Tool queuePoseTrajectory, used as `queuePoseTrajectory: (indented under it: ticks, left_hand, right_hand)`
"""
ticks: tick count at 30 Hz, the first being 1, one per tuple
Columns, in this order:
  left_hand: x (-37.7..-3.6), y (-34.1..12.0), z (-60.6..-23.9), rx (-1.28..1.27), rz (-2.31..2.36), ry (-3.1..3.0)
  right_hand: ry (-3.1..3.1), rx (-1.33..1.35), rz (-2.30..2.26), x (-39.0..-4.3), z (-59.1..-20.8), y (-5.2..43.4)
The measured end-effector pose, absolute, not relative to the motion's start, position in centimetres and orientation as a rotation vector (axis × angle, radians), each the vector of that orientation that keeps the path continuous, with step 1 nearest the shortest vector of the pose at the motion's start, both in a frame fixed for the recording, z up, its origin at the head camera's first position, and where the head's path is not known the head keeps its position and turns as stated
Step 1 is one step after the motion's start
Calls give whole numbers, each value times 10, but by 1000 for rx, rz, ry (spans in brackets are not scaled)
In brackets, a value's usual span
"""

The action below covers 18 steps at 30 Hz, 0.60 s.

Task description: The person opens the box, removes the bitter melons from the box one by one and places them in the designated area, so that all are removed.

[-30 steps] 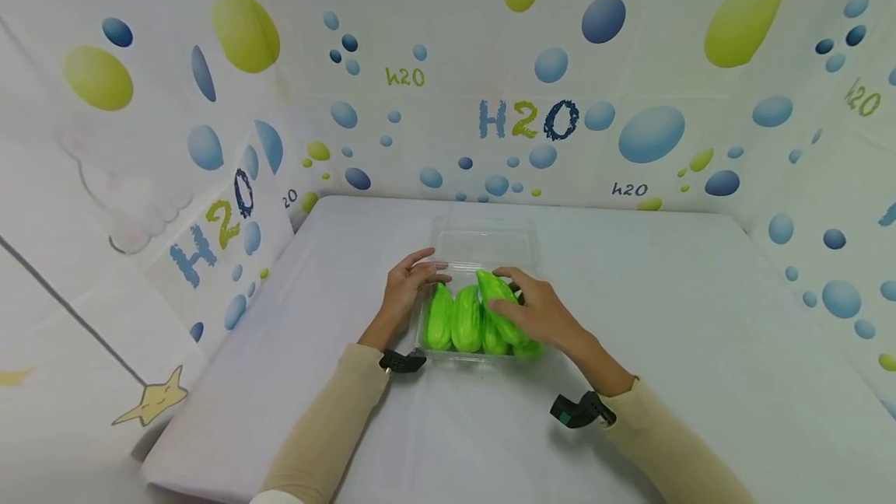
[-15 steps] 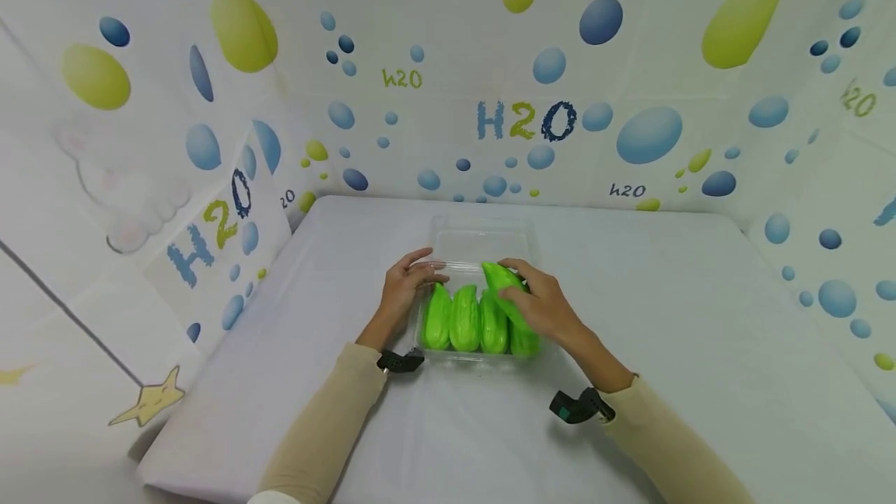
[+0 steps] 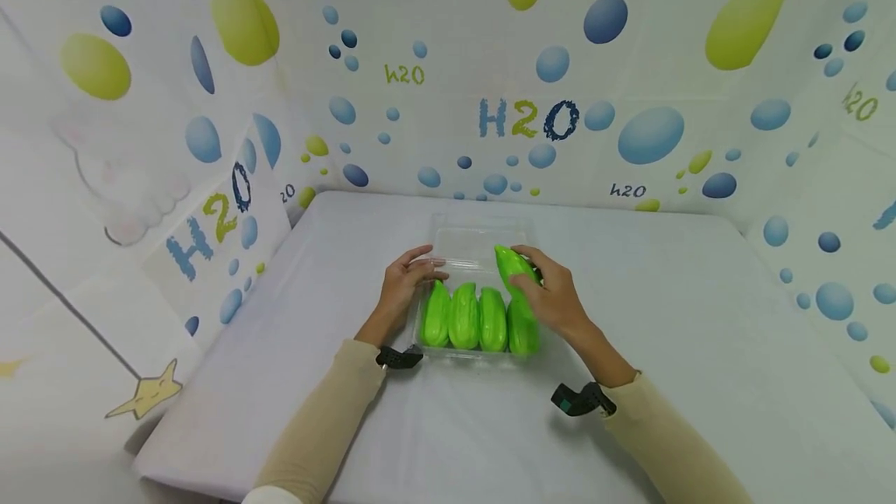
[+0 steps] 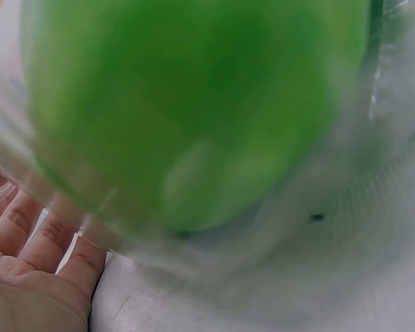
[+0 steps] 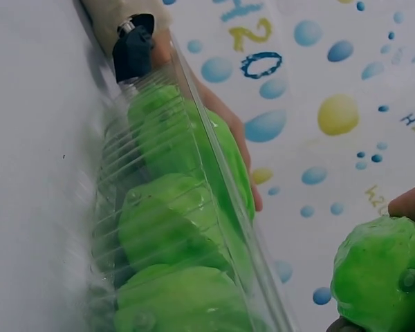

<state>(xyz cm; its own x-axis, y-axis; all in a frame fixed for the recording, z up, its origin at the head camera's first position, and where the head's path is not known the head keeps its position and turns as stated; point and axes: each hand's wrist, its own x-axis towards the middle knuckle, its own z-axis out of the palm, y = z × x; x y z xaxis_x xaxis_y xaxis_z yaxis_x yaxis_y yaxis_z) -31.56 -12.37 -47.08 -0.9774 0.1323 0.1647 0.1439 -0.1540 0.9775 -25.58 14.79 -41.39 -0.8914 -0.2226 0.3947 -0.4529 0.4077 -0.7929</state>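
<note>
You are putting the last green gourd (image 3: 516,271) into the clear box (image 3: 473,243) on the white surface (image 3: 686,348); three other gourds (image 3: 465,317) already lie side by side in it. Your right hand (image 3: 553,298) has its grip curled around the gourd, which is tilted with its far end up over the right end of the box, and your left hand (image 3: 404,280) holds the box's left edge with fingers bent over it. I think you next need to lay it flat in the gap beside the others, then let go.
</note>
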Motion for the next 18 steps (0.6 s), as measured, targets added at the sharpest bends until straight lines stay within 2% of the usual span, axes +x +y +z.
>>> queuePoseTrajectory:
  ticks: [9,18]
  left_hand:
    - [-305,-122,-453,-337,-2359,-2064]
    - [-304,-122,-454,-309,-2367,-2077]
  right_hand:
    - [-2365,567,1441,-261,-414,152]
    - [-2411,435,1492,-268,-420,161]
